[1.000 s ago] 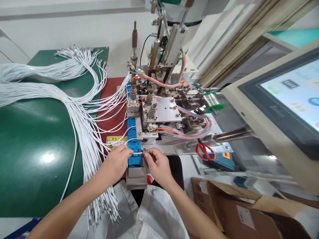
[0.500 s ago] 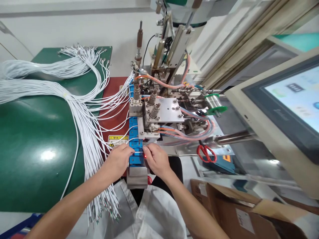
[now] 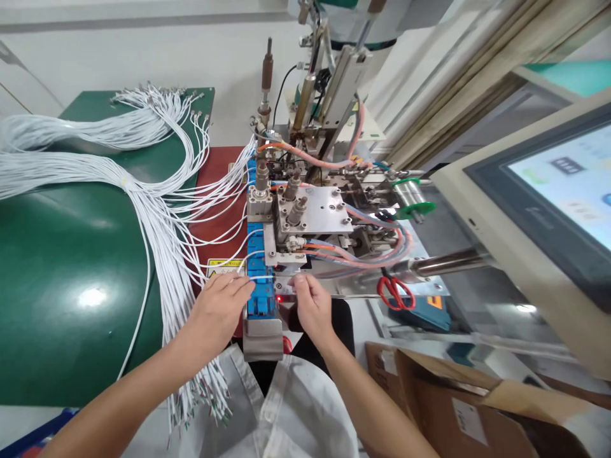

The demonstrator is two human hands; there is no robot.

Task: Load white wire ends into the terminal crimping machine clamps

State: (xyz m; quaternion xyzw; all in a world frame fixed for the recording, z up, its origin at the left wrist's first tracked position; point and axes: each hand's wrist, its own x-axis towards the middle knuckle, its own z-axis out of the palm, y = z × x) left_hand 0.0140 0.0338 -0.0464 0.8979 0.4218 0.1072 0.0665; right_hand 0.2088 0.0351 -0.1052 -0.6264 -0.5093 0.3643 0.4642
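My left hand (image 3: pixel 220 310) is at the left side of the blue fixture blocks (image 3: pixel 260 298), back up, its fingers stretched loosely side by side. A thin white cable (image 3: pixel 261 277) runs from by its fingertips across one block; the contact there is hidden. My right hand (image 3: pixel 315 310) is to the right of the blocks, apart from them. Its thumb and forefinger are pinched together below the machine's metal plate; whatever is between them is too small to make out. Other white cables (image 3: pixel 224 222) lead from the large bundle into the row of blocks.
The machine (image 3: pixel 315 210) with hoses and metal cylinders stands ahead. Red-handled scissors (image 3: pixel 395 294) and a wire spool (image 3: pixel 411 198) are on the right, beside a screen (image 3: pixel 568 172). A thick white cable bundle (image 3: pixel 157 254) lies on the green table (image 3: pixel 71 267). Cardboard boxes (image 3: pixel 443 394) stand lower right.
The row of blocks has shifted away from me with its cables. My right hand has moved right, off the blocks. My left hand has flattened and drawn slightly left.
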